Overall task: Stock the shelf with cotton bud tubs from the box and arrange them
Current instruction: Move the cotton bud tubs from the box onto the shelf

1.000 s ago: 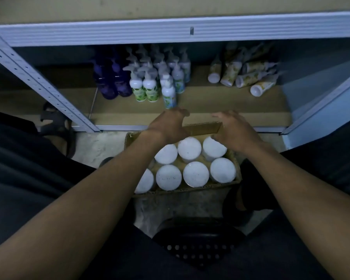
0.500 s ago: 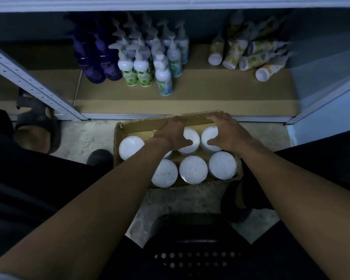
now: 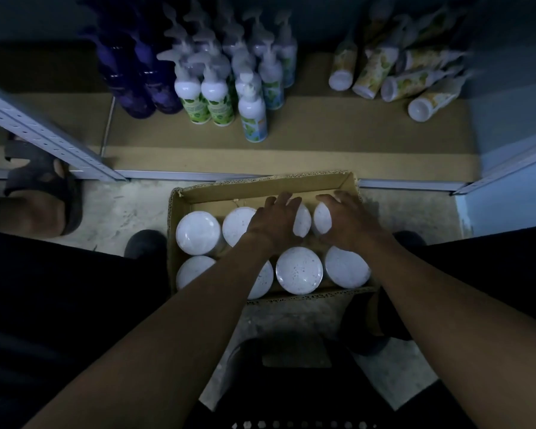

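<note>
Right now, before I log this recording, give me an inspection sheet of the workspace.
Surface: brown shelf board, bare along its front; pale concrete floor below.
Job's things: open brown cardboard box on the floor, holding eight white-lidded round tubs in two rows.
Clutter: dark purple bottles, white pump bottles with green labels, yellow-patterned tubes lying on their sides at the back right.
Hands: left hand and right hand each curled over a back-row tub.
Cables: nothing seen.
Surroundings: grey perforated shelf upright, sandalled foot at left, black perforated stool below.
</note>
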{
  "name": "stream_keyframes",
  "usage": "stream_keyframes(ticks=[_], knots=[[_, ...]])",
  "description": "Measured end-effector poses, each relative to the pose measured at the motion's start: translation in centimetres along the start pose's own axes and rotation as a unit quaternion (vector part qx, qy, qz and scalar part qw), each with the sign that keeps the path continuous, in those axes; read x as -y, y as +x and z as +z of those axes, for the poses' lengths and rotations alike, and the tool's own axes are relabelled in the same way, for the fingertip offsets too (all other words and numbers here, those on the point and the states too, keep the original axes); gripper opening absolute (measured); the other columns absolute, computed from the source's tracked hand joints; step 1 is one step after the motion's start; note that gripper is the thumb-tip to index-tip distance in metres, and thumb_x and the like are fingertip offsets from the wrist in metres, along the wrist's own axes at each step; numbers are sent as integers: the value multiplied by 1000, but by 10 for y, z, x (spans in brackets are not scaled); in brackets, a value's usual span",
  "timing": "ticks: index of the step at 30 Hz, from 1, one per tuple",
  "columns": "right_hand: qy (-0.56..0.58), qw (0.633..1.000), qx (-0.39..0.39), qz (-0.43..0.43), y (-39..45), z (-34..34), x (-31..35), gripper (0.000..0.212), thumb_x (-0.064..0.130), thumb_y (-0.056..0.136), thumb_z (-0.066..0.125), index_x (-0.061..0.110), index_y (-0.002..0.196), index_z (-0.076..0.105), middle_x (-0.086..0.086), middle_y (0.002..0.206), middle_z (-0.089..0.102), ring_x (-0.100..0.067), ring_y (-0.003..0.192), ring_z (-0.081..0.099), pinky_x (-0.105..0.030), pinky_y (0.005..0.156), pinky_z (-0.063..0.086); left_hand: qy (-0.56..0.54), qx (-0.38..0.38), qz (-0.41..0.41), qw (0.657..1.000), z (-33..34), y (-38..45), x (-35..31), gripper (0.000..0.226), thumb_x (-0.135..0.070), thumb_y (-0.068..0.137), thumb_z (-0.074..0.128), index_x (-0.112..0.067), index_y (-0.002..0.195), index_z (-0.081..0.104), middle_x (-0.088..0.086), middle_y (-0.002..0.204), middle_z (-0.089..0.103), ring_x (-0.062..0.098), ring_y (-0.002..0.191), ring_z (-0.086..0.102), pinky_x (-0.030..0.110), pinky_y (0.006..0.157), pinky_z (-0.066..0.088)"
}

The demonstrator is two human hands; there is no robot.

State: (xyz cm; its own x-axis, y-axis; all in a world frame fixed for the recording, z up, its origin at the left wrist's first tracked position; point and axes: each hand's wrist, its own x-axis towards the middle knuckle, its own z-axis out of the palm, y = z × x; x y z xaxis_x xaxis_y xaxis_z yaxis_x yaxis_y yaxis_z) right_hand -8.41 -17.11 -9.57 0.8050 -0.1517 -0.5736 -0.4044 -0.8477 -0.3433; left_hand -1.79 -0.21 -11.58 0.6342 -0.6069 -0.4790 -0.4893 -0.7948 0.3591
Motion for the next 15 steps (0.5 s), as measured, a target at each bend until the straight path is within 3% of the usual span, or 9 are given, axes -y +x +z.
stream_keyframes(ticks=[7,15], knots=[[-41,999,-15,1,5,7,2,90,43,74,78,32,150,31,-5,158,15,-31,145,20,-49,106,41,3,0,-4,1000,3,3,-2,96,-43,78,77,-17,154,24,7,159,22,35,137,33,48,103,43],[-57,998,-36,-3,8,10,-3,78,23,78,77,32,144,37,-2,152,25,-27,139,29,-42,101,44,4,-4,-7,1000,1,3,-1,95,-37,76,79,-15,153,28,7,155,30,36,133,39,48,99,47]])
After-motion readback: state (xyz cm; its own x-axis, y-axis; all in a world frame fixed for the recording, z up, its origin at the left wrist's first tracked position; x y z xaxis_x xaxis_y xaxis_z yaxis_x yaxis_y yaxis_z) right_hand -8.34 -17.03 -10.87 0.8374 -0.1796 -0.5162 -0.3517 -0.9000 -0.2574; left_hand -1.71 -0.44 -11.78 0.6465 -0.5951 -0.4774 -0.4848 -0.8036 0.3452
